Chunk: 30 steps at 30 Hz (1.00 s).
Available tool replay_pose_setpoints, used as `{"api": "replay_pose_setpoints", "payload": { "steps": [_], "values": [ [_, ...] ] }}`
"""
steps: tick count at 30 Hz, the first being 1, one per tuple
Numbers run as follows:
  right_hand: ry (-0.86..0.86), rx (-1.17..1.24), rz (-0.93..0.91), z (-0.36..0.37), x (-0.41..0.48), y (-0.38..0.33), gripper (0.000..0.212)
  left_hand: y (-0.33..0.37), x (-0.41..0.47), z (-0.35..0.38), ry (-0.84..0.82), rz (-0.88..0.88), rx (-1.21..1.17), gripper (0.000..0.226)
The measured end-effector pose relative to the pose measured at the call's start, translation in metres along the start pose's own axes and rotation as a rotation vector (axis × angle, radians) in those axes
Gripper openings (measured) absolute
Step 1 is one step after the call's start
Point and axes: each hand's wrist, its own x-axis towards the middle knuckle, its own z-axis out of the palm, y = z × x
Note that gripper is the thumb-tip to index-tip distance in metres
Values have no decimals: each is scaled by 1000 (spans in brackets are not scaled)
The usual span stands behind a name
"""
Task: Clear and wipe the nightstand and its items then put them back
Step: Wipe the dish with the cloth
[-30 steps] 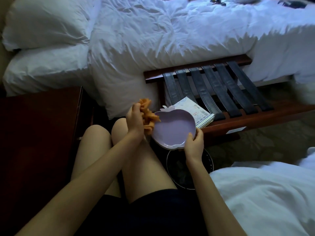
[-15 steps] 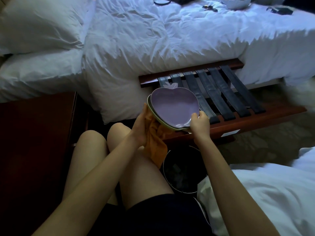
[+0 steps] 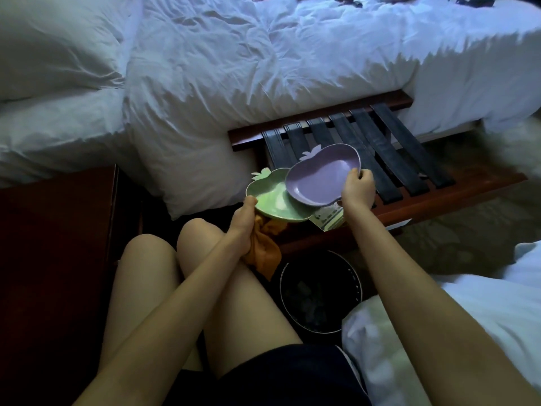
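- Two apple-shaped dishes are up over the near left corner of the luggage rack point(image 3: 439, 199), both showing bare, smooth insides.
- The purple dish point(image 3: 325, 177) is tilted, its lower edge overlapping the right side of the green dish point(image 3: 270, 200); each has a small leaf tab at the rim.
- The right hand point(image 3: 358, 189) pinches the purple dish by its right rim, fingers curled over the edge.
- The left hand point(image 3: 243, 218) clamps the green dish's left rim under the thumb, with an orange cloth point(image 3: 263, 254) bunched in the same grip and hanging below; the fingers underneath are hidden.
- A printed booklet point(image 3: 329, 221) peeks out beneath the dishes at the rack's front edge, mostly covered.
- On the floor below sits a round dark bin point(image 3: 282, 288); its contents are too dim to make out.
- The nightstand point(image 3: 52, 259) is at the left, dark red-brown, cut off by the frame.
- Whether the green dish rests on the rack cannot be told.
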Motion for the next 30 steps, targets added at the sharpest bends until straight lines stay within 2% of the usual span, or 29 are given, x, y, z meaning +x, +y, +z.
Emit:
{"api": "replay_pose_setpoints", "payload": {
  "steps": [4,12,15,22,25,28,30],
  "values": [
    [-56,62,151,3,18,1,21,0,11,-15,125,78,8,26],
    [-84,-350,79,7,35,15,37,4,15,-28,191,124,-77,25],
    [-83,-484,21,8,36,17,41,5,15,-29,216,135,-26,22],
    [-154,-759,-167,16,35,24,43,8,7,-19,127,106,-42,19],
    [-160,-771,-187,17,31,23,41,6,6,-20,140,81,-59,20],
    [-141,-776,-327,18,23,22,43,5,8,-21,161,67,-64,24],
    [-153,-621,-416,24,9,15,45,3,8,-22,169,65,-68,25]
  ]
}}
